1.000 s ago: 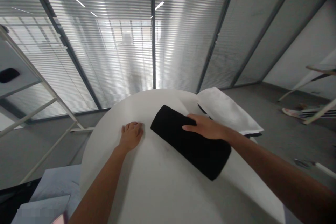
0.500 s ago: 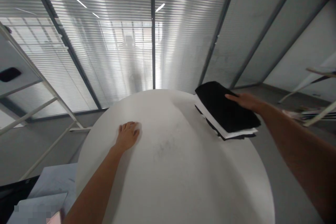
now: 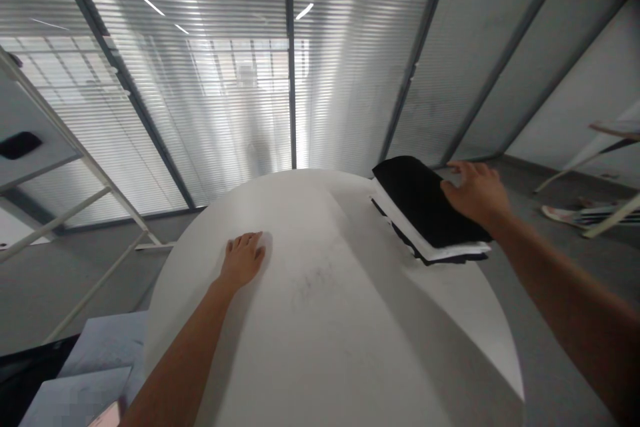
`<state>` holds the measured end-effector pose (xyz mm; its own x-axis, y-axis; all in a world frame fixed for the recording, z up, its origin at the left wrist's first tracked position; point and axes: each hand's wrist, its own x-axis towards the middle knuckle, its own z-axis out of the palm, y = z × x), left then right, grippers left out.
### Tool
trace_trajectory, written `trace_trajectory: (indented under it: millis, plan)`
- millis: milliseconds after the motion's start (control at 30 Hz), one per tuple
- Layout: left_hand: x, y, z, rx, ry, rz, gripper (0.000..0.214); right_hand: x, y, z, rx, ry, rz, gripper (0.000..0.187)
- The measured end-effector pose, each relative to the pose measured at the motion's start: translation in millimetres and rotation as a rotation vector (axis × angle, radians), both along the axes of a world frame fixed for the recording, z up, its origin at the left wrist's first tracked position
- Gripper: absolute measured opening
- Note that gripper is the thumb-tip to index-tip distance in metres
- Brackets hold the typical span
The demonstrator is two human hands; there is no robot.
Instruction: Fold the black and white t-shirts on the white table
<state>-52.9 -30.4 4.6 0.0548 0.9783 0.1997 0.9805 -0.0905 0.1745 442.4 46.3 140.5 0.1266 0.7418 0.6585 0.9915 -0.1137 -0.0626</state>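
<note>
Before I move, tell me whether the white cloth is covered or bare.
Mostly covered: the black cloth lies over the white cloth, whose edges show only along its left and near sides.

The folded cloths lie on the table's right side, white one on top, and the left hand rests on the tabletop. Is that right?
One slip: the top cloth is black, with the white cloth beneath, as the head view shows. The rest stands, including the left hand resting on the table.
</note>
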Motion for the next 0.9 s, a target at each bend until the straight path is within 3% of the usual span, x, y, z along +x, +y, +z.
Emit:
trace_trajectory:
  millis: [100, 233, 333, 433, 533, 900]
  plan:
    - [21.8, -11.6, 11.8, 0.022, -0.028, -0.005, 0.052, -47.3, -26.6, -10.7, 0.048, 0.043, 0.263, 0.035]
    - [51.9, -28.3, 14.5, 0.090, -0.020, -0.131, 0.054, -125.7, -59.2, -62.0, -0.250, 0.060, 0.549, 0.041]
    - [62.0, -35.5, 4.7, 0.058, 0.008, -0.175, 0.059, -167.3, -74.6, -109.6, -0.434, -0.023, 0.622, 0.055]
    - [62.2, -35.1, -6.6, -0.025, 0.017, -0.189, 0.064, -182.7, -81.8, -140.8, -0.505, -0.092, 0.637, 0.059]
    - [60.0, -31.2, -12.7, -0.076, 0.013, -0.184, 0.068, -182.0, -83.2, -149.1, -0.511, -0.105, 0.652, 0.060]
    - [56.4, -28.6, -15.1, -0.072, 0.009, -0.211, 0.067, -177.3, -78.6, -149.8, -0.538, -0.124, 0.674, 0.064]
